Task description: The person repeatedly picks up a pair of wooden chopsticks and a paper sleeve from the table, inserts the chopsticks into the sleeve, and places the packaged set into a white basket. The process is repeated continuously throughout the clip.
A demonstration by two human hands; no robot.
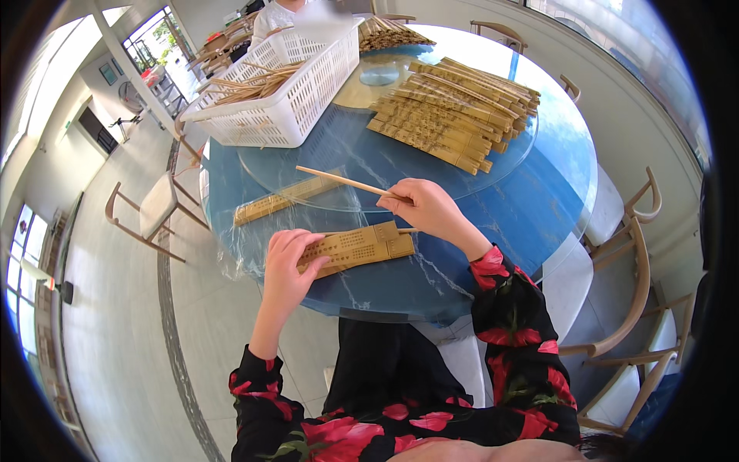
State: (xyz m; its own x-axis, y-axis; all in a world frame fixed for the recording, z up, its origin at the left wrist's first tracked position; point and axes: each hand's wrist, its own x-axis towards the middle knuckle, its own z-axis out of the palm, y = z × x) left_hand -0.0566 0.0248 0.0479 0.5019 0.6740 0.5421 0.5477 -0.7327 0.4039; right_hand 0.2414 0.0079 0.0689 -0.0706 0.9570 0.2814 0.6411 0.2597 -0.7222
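My left hand is closed on a small bunch of golden-brown paper chopstick sleeves, printed with dark characters, near the table's front edge. Its thumb lies over their left end. Above them my right hand pinches a pale wooden chopstick that points up and left; whether it is one or two sticks pressed together I cannot tell. Another stick's tip pokes out to the right beside the sleeves. Just beyond, a further stack of sleeves lies partly in clear plastic wrap.
A white slotted basket of loose chopsticks stands at the far left. On the glass turntable is a large pile of sleeves, with another bundle behind it. Chairs surround the round blue table; a person sits opposite.
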